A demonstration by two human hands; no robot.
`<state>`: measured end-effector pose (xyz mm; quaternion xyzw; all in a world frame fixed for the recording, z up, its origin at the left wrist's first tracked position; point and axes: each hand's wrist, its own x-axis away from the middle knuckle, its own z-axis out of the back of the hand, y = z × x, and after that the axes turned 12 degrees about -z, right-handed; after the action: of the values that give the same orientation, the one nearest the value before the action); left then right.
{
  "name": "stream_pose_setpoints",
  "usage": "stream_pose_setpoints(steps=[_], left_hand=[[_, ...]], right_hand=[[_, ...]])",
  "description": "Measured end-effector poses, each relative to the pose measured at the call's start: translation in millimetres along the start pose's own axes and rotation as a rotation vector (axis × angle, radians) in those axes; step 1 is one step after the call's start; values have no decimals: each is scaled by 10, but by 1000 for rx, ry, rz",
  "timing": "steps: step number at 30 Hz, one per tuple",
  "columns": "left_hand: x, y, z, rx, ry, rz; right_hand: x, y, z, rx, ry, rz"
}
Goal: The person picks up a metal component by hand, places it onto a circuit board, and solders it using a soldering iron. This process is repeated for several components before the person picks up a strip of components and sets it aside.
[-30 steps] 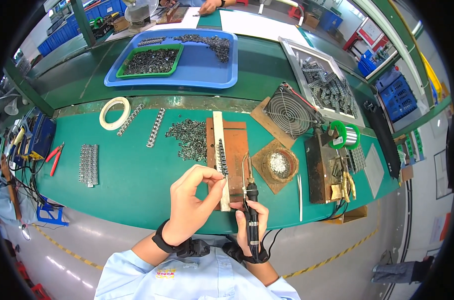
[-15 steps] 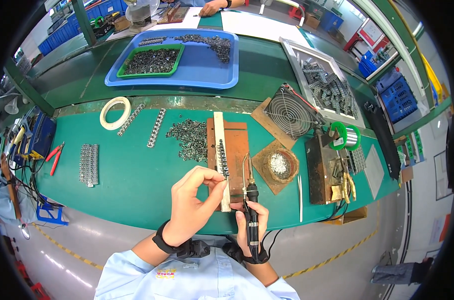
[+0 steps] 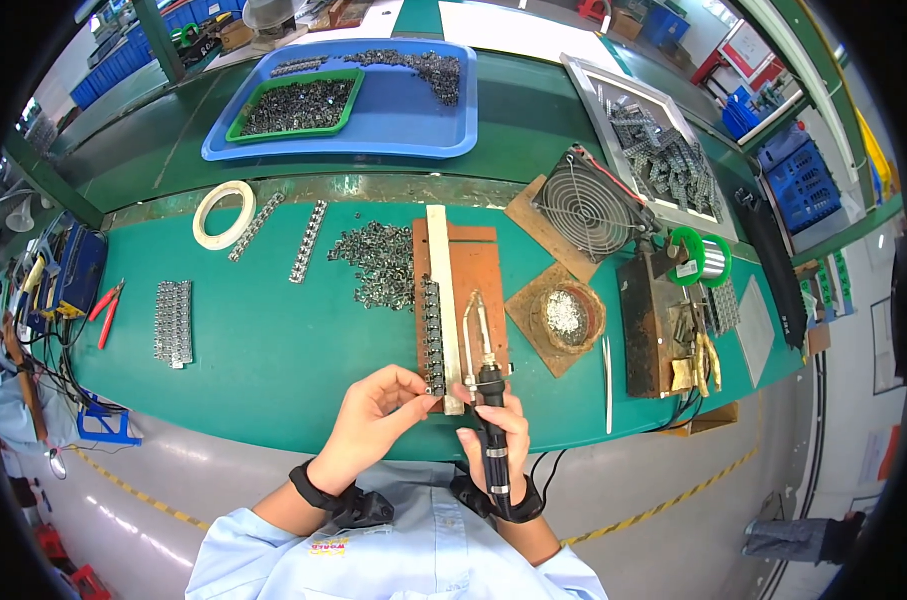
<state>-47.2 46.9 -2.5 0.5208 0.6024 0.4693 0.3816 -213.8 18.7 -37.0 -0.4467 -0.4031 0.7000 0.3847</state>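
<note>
My left hand (image 3: 382, 412) pinches the near end of a strip of small dark metal parts (image 3: 433, 335) between thumb and fingertips. The strip lies lengthwise along the left side of a pale bar (image 3: 442, 270) on a brown board (image 3: 479, 275). My right hand (image 3: 509, 435) is wrapped round the black handle of a soldering iron (image 3: 493, 420). Its tip, with a thin bent tube beside it, points away from me over the board, right of the bar. A pile of loose small metal parts (image 3: 376, 265) lies left of the board.
Finished-looking strips (image 3: 174, 322), red-handled pliers (image 3: 107, 312) and a tape roll (image 3: 224, 215) lie left. Rightward are a fan (image 3: 586, 205), a round pot (image 3: 572, 315), white tweezers (image 3: 608, 385) and a solder spool (image 3: 702, 257). A blue tray (image 3: 404, 130) stands beyond.
The strip has moved from the bar's top to its left side, with my left hand shifting left and nearer me. The soldering iron has tilted and moved slightly left, nearer me.
</note>
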Motion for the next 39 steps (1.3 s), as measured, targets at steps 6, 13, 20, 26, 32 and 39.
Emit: stream_pose_setpoints(steps=[6, 13, 20, 26, 32, 39], left_hand=[[-31, -54, 67, 114, -45, 86], [-184, 46, 77, -12, 9, 89], [-299, -14, 74, -21, 6, 23], [-338, -26, 79, -11, -3, 91], [-317, 30, 82, -8, -7, 100], [-178, 94, 159, 32, -141, 276]], right_hand=[[-14, -33, -20, 110, -64, 19], [-1, -26, -30, 213, -40, 49], [30, 18, -63, 128, -34, 39], [-48, -39, -90, 124, 22, -2], [-109, -189, -79, 446, 18, 16], [-49, -70, -28, 240, 38, 29]])
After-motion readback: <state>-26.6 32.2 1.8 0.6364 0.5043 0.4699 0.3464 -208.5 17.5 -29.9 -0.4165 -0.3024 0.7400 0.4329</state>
